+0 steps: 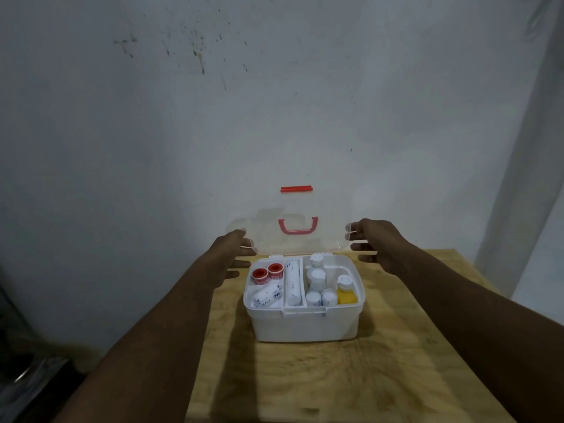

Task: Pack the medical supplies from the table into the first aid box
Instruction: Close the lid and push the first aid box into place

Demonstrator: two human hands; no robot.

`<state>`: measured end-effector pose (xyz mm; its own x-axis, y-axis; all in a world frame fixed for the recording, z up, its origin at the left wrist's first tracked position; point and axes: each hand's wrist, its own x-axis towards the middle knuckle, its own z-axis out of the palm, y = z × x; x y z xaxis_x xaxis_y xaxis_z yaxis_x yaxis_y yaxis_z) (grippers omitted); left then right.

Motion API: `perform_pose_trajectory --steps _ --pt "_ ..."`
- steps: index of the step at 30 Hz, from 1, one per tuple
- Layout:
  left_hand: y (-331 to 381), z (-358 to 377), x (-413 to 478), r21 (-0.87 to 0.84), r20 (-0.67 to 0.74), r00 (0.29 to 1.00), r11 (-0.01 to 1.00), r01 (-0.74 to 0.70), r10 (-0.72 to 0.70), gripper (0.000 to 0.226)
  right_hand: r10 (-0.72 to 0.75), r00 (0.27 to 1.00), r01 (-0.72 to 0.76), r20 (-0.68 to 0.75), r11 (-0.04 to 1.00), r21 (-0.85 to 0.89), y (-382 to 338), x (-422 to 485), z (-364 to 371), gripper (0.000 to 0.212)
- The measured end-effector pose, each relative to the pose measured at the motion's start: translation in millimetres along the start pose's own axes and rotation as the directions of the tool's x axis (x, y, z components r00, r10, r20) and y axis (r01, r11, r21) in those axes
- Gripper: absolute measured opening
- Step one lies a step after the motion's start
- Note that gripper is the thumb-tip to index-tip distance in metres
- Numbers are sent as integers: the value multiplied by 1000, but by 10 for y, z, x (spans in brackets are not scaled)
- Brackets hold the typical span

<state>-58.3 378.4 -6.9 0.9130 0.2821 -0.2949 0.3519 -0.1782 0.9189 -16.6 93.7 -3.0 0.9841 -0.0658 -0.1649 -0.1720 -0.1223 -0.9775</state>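
Observation:
A white first aid box (305,326) stands on the wooden table (335,377). Its clear lid (293,219), with a red handle (298,225) and red latch (296,189), stands upright behind it. My left hand (230,256) touches the lid's left edge and my right hand (374,239) its right edge, fingers spread along the sides. Inside the box lie two red-cored tape rolls (267,272), white bandage rolls (292,282), several white bottles (317,277) and a yellow bottle (346,293).
A stained pale wall rises right behind the table. The table's left edge drops off to a dark floor area with dim objects (27,370). Bare wood lies in front of the box.

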Motion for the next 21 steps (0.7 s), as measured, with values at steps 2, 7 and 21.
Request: perform_pose_trajectory --steps 2,7,21 --pt "-29 -28 -53 20 -5 1000 1000 -3 3 51 -8 1000 8 1 1000 -11 -1 -76 -46 30" --pt "-123 -62 -183 60 1 1000 998 -26 26 52 -47 999 48 12 998 -37 68 -257 -116 23" --pt "-352 304 -392 284 -136 911 896 -340 389 64 -611 786 556 94 632 -541 577 -651 193 54"
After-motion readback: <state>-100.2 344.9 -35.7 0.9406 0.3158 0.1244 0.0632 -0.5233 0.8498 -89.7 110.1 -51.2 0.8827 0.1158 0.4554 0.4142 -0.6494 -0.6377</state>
